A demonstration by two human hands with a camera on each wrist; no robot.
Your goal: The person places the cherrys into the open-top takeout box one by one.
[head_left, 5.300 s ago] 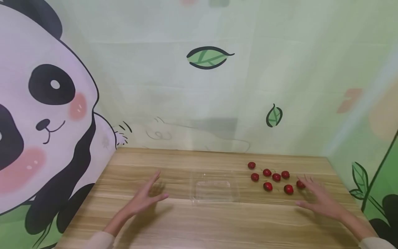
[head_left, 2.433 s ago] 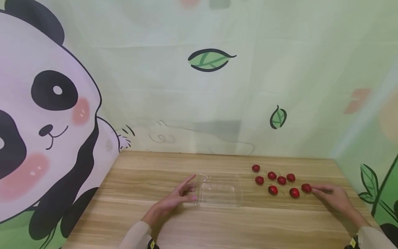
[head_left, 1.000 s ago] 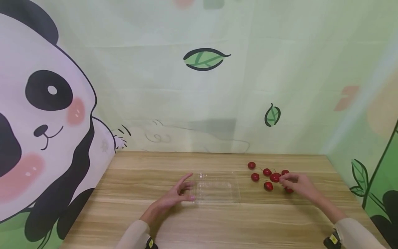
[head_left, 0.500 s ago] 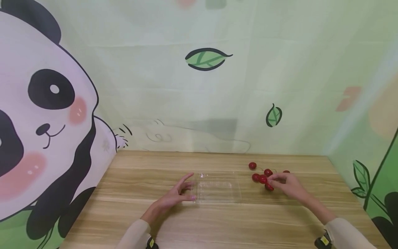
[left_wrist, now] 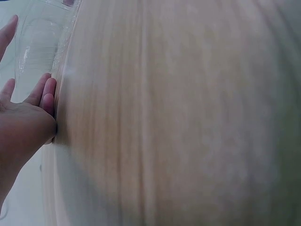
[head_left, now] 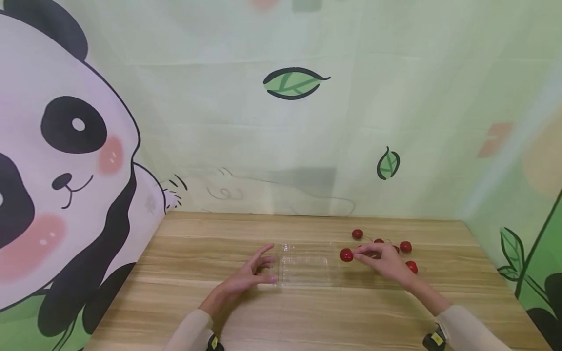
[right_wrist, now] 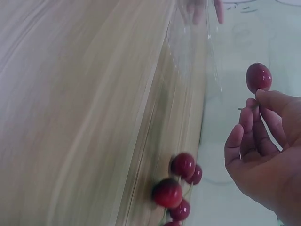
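Between the thumb and fingertips of my right hand (head_left: 386, 261) a dark red cherry (head_left: 346, 255) is pinched at its stem end. It is raised just right of a clear plastic box (head_left: 307, 285); in the right wrist view the held cherry (right_wrist: 258, 77) stands above the fingertips with a bit of stem showing. My left hand (head_left: 243, 278) rests at the box's left side, index finger and thumb spread along it. The left wrist view shows the left hand (left_wrist: 28, 113) with its fingers right at the box wall (left_wrist: 59, 61).
Several cherries with stems lie on the wooden table (head_left: 281, 317), to the right of the box, among them a back one (head_left: 357, 234) and a right one (head_left: 406, 246). My right hand hides some. A cloth wall (head_left: 219, 122) with a panda print rises behind the table.
My right hand picked up the rightmost cherry and carried it left over the others towards the box. Earlier spread in the air, my left hand came to the box's left side and stayed there.
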